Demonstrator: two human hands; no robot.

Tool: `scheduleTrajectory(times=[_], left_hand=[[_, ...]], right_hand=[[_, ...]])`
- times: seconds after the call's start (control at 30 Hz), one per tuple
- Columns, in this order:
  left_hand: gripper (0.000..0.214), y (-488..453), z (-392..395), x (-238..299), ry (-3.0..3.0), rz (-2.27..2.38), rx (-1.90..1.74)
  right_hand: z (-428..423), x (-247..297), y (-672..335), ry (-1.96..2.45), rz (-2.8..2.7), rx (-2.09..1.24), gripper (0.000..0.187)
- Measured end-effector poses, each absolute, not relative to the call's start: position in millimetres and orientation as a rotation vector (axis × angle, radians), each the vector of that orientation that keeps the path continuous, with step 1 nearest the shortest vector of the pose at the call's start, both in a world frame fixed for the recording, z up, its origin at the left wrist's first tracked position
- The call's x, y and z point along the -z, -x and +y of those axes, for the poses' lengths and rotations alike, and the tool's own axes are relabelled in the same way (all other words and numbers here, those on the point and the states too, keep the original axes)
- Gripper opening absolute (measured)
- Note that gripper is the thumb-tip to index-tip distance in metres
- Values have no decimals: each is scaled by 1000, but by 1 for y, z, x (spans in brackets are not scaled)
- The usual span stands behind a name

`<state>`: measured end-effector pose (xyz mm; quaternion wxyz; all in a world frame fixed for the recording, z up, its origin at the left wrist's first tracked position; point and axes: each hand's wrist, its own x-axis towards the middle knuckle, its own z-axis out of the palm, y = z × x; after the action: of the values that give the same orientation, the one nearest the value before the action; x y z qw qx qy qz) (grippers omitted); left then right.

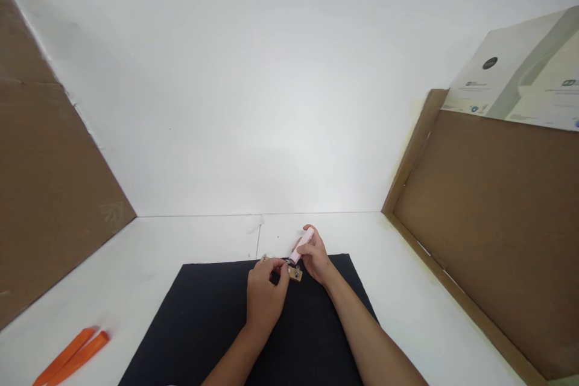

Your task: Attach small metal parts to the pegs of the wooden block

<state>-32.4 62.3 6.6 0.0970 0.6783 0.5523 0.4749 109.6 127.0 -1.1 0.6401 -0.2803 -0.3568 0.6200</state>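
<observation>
My right hand (315,256) is closed around a pale pink stick (302,246) with a metallic-looking lower end, shaped like a lighter. It tilts down to the left, towards the fingertips of my left hand (266,289). The thumb and forefinger of that hand are pinched together; what lies between them is too small to make out. Beneath and beside these fingers, a small tan board (295,274) with shiny metal bits rests near the far edge of the black mat (212,313). Part of the board is hidden by my left hand.
Orange handles (75,357), perhaps of a tool, lie at the lower left on the white table (154,265). Brown cardboard panels stand at the left (54,193) and right (488,211). A white wall (262,84) rises behind the table.
</observation>
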Motion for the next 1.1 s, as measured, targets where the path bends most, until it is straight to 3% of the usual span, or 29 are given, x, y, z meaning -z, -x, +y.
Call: scheduleTrajectory(times=[1.1], left_hand=[[16, 34, 65, -6, -2014, 1626, -1436]], right_hand=[[129, 1, -107, 639, -768, -1397, 60]])
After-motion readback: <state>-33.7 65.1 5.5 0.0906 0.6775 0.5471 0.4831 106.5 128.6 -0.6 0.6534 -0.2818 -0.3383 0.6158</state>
